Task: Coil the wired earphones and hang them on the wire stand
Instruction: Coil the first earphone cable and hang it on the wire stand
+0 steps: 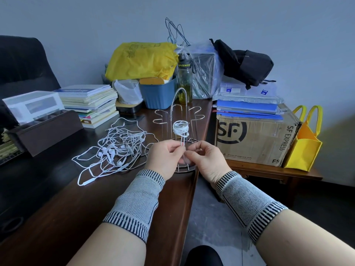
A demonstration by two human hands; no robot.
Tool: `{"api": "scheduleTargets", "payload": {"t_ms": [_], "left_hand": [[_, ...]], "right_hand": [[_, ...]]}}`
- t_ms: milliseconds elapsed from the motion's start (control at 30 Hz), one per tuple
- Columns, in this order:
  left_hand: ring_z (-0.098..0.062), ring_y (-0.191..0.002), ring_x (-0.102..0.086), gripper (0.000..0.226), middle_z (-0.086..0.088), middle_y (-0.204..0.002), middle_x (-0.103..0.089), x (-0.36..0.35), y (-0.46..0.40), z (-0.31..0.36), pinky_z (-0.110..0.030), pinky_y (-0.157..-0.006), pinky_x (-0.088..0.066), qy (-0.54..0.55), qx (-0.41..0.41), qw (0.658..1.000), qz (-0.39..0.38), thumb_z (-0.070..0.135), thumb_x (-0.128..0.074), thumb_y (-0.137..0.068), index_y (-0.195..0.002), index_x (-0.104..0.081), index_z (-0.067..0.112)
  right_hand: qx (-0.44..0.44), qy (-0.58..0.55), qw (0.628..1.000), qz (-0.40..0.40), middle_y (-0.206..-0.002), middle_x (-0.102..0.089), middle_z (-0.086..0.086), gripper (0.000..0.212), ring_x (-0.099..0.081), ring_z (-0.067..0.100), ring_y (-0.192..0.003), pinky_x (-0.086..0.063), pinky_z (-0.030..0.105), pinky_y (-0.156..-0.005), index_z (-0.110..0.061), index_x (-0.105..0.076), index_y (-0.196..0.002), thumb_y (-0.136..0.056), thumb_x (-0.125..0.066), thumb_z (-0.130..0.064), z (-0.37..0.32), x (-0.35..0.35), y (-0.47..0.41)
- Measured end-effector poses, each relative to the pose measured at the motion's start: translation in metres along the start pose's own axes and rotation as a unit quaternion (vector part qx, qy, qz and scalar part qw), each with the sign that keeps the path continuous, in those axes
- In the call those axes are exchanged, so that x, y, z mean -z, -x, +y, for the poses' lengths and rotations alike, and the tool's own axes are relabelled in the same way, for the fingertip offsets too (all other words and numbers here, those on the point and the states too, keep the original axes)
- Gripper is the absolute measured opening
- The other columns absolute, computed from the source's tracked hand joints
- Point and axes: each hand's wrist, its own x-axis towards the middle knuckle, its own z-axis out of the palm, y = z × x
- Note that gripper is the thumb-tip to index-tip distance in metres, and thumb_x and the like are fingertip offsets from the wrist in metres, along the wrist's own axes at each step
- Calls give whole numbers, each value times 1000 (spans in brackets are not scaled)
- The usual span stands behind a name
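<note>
- A coiled bundle of white earphone cable (180, 128) is seen in front of the wire stand (173, 120), level with its upper hooks; whether the coil rests on a hook cannot be told.
- Two strands are seen running down from the coil to the hands.
- The strands are pinched by the left hand (166, 157) between thumb and curled fingers, just below the coil.
- The same strands are pinched by the right hand (206, 160); its fingertips meet those of the left hand.
- Both hands are held over the stand's round base, at the edge of the dark wooden desk (67, 204).
- A tangled heap of white earphones (117, 150) is spread on the desk, left of the stand.
- Knitted wrist sleeves (137, 203) are worn on both forearms.
- A cardboard box (255, 139) is noted to the right of the stand, on a lower table.
</note>
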Motion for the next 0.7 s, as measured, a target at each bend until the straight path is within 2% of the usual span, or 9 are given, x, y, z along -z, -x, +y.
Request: {"api": "scheduleTargets", "payload": {"t_ms": [67, 167, 233, 333, 433, 500, 567, 700], "left_hand": [[-5, -52, -64, 21, -2, -60, -70, 2, -1, -4, -25, -61, -56, -27, 13, 1000, -4, 21, -62, -91, -73, -70, 30], [-3, -50, -61, 22, 3, -52, -65, 2, -3, -8, -18, -56, -47, -79, 25, 997, -3, 30, -63, -89, -68, -70, 32], [-4, -52, -63, 21, 3, -54, -67, 2, -3, -9, -18, -56, -48, -91, 30, 995, -7, 33, -63, -88, -68, -71, 32], [-4, -55, -66, 23, 4, -60, -70, 2, -3, -10, -20, -58, -51, -87, 40, 995, -11, 35, -64, -87, -66, -71, 31], [-8, -57, -68, 32, 3, -64, -72, 4, -3, -9, -24, -63, -53, -84, 59, 995, -1, 39, -58, -88, -65, -72, 21], [-9, -55, -68, 34, 4, -67, -73, 7, -5, -8, -23, -64, -53, -60, 84, 994, 20, 35, -53, -91, -68, -72, 18], [-12, -55, -66, 36, 5, -64, -72, 10, -7, -9, -25, -64, -54, -42, 108, 991, 59, 29, -49, -92, -66, -70, 16], [-19, -67, -66, 36, 4, -61, -70, 14, -9, -11, -31, -70, -54, -57, 126, 983, 117, 21, -46, -90, -61, -67, 17]], "right_hand": [[-2, 19, 1000, -4, -78, -71, 9, 14, -63, 12, -69, -55, 28, -72, -11, -62, -83, -80, -74, -17, 0, -1, 1], [9, 79, 997, -2, -78, -71, 9, 15, -63, 14, -67, -55, 29, -70, -13, -62, -78, -78, -76, -17, 0, -2, 3], [24, 136, 990, 1, -74, -70, 5, 15, -63, 17, -67, -55, 29, -70, -14, -63, -73, -77, -76, -20, 1, -3, 2], [40, 184, 982, 3, -72, -67, -3, 14, -60, 11, -68, -53, 27, -69, -16, -66, -72, -79, -74, -25, 0, -2, 1], [42, 190, 980, 35, -70, -65, -8, 9, -59, 6, -66, -48, 20, -65, -18, -65, -73, -82, -68, -19, -3, 4, 0], [38, 242, 968, 56, -71, -62, -12, 11, -57, 3, -66, -43, 16, -61, -22, -63, -77, -84, -63, -14, -5, 9, 0], [26, 308, 950, 51, -80, -63, -10, 13, -58, 8, -73, -43, 18, -67, -24, -64, -86, -85, -59, -13, -3, 14, 0], [34, 424, 905, -23, -101, -64, -6, 17, -53, 16, -101, -42, 24, -86, -24, -69, -100, -85, -60, -23, 4, 20, 1]]}}
